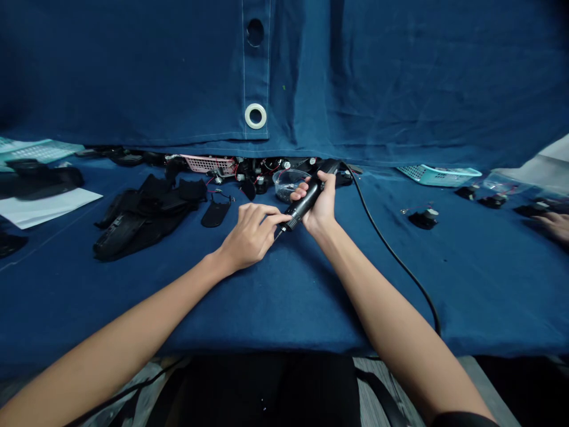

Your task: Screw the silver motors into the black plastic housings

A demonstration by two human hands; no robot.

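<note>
Fingers (307, 187) of the right hand (320, 204) are closed around the barrel of a corded black electric screwdriver (307, 198), which lies tilted above the middle of the blue cloth-covered counter (267, 308), its metal bit (278, 233) pointing lower left. Slightly curled fingers (267, 216) of the left hand (249, 237) touch the tool's lower end; whether they grip it cannot be told. Its black cord (391, 249) runs toward the lower right. Just behind the tool sits a clear plastic bowl (287, 184). Black moulded pieces (142, 222) lie left of the hands, with white paper (44, 207) at far left. A pink basket (208, 165) stands at upper centre, a teal basket (438, 175) at upper right. Another person's hand (553, 225) enters at the right edge, beyond small black parts (424, 219).
</note>
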